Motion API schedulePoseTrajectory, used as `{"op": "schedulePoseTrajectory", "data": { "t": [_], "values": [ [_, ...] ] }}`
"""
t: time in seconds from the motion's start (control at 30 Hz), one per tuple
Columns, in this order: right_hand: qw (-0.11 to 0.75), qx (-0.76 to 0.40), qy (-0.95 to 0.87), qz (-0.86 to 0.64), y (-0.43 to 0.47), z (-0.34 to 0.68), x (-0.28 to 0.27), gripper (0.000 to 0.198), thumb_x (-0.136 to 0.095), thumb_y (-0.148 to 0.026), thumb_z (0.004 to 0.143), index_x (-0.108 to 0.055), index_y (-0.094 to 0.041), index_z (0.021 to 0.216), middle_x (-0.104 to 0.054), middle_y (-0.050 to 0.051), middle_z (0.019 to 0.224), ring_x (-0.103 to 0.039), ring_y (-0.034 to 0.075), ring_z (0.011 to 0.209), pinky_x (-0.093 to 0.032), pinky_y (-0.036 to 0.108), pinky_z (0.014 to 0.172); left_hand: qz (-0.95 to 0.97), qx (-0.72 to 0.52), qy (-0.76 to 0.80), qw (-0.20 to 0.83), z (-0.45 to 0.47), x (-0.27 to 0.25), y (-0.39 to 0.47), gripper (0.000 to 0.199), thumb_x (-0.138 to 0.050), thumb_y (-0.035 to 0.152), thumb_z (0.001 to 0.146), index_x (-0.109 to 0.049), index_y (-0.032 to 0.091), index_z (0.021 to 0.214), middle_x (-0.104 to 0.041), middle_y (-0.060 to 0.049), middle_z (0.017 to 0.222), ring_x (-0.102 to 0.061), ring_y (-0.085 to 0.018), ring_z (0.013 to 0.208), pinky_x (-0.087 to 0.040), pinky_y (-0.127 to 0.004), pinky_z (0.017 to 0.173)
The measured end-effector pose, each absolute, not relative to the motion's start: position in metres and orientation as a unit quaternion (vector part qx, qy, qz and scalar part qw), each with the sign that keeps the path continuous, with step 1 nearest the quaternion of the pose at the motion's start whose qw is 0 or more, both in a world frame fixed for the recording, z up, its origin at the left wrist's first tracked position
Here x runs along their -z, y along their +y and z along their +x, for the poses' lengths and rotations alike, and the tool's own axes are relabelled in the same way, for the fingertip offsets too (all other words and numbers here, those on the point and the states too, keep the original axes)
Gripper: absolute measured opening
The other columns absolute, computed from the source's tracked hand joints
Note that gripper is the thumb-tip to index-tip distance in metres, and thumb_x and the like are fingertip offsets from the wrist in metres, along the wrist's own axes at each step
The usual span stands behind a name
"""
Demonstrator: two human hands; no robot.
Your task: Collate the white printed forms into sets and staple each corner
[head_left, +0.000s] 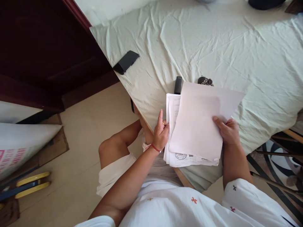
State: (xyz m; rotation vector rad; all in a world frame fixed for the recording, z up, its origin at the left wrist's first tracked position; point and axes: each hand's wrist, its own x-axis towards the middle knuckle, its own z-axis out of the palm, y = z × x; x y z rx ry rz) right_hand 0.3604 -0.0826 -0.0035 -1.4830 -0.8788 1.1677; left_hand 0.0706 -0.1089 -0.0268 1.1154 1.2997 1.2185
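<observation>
A stack of papers (183,161) is held between my two hands over the near edge of the cloth-covered surface. On top lies a blank sheet (197,119), turned askew so that printed pages and a round stamp show beneath it. My left hand (162,134) grips the stack's left edge, thumb pointing up and fingers curled behind the pages. At the right edge, my right hand (228,129) has its thumb on top of the sheets and its fingers underneath. Just beyond the papers are a black stapler-like object (178,85) and a bunch of keys (205,81).
A pale green cloth (146,47) with wrinkles covers the surface. Near its left edge rests a black phone-like case (126,62). On the floor at left are a white printed sack (26,145) and a yellow-and-blue object (30,186). A dark door (47,41) stands behind.
</observation>
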Motion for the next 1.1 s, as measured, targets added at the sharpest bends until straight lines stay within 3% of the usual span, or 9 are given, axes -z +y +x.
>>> {"op": "schedulePoseTrajectory", "data": {
  "t": [0.17, 0.27, 0.53, 0.73, 0.87, 0.97, 1.1],
  "values": [
    [0.508, -0.472, -0.368, -0.619, -0.083, 0.360, 0.006, 0.034, -0.090, -0.049, 0.070, -0.077, -0.025, 0.089, -0.077, 0.001, 0.083, -0.068, 0.019, 0.060, -0.056, 0.033, 0.050, 0.476, -0.491, 0.558, 0.469, 0.070, 0.023, -0.108, 0.055, -0.053, 0.049, 0.100, -0.054, 0.018, 0.146, -0.071, -0.005, 0.097, -0.064, -0.018, 0.089, -0.052, -0.033, 0.088],
    [0.510, -0.468, -0.364, -0.623, -0.083, 0.361, 0.008, 0.034, -0.091, -0.049, 0.069, -0.076, -0.024, 0.085, -0.075, 0.001, 0.079, -0.065, 0.017, 0.058, -0.055, 0.031, 0.048, 0.482, -0.484, 0.571, 0.455, 0.071, 0.020, -0.108, 0.053, -0.051, 0.056, 0.100, -0.060, 0.018, 0.137, -0.072, -0.006, 0.097, -0.065, -0.020, 0.092, -0.052, -0.034, 0.088],
    [0.520, -0.453, -0.372, -0.621, -0.082, 0.360, 0.009, 0.032, -0.090, -0.048, 0.070, -0.076, -0.023, 0.085, -0.075, 0.001, 0.080, -0.063, 0.016, 0.058, -0.053, 0.029, 0.047, 0.502, -0.471, 0.558, 0.463, 0.072, 0.014, -0.107, 0.050, -0.050, 0.055, 0.100, -0.059, 0.017, 0.132, -0.074, -0.007, 0.101, -0.066, -0.020, 0.093, -0.050, -0.032, 0.090],
    [0.498, -0.431, -0.418, -0.626, -0.082, 0.358, 0.012, 0.033, -0.087, -0.048, 0.074, -0.073, -0.020, 0.084, -0.070, 0.001, 0.076, -0.059, 0.014, 0.057, -0.047, 0.026, 0.048, 0.508, -0.461, 0.554, 0.473, 0.073, 0.013, -0.108, 0.043, -0.052, 0.051, 0.100, -0.057, 0.019, 0.130, -0.071, -0.003, 0.092, -0.063, -0.018, 0.084, -0.048, -0.029, 0.079],
    [0.507, -0.347, -0.487, -0.621, -0.079, 0.356, 0.011, 0.032, -0.080, -0.048, 0.082, -0.074, -0.023, 0.101, -0.073, 0.001, 0.088, -0.061, 0.015, 0.069, -0.051, 0.029, 0.063, 0.515, -0.451, 0.583, 0.438, 0.074, 0.010, -0.108, 0.036, -0.050, 0.049, 0.102, -0.059, 0.019, 0.121, -0.062, 0.001, 0.078, -0.054, -0.015, 0.070, -0.042, -0.027, 0.069],
    [0.513, -0.264, -0.509, -0.639, -0.078, 0.359, 0.009, 0.028, -0.074, -0.048, 0.087, -0.074, -0.021, 0.097, -0.070, -0.001, 0.083, -0.058, 0.014, 0.071, -0.049, 0.029, 0.068, 0.512, -0.457, 0.592, 0.423, 0.074, 0.008, -0.108, 0.035, -0.050, 0.049, 0.102, -0.059, 0.020, 0.117, -0.063, 0.001, 0.078, -0.055, -0.015, 0.071, -0.042, -0.028, 0.071],
    [0.608, -0.250, -0.432, -0.618, -0.078, 0.364, 0.002, 0.022, -0.077, -0.042, 0.083, -0.072, -0.021, 0.084, -0.068, -0.002, 0.078, -0.060, 0.013, 0.070, -0.051, 0.029, 0.070, 0.499, -0.467, 0.587, 0.433, 0.074, 0.007, -0.107, 0.036, -0.049, 0.054, 0.101, -0.058, 0.020, 0.113, -0.068, 0.000, 0.084, -0.060, -0.015, 0.076, -0.045, -0.028, 0.074]
  ]
}}
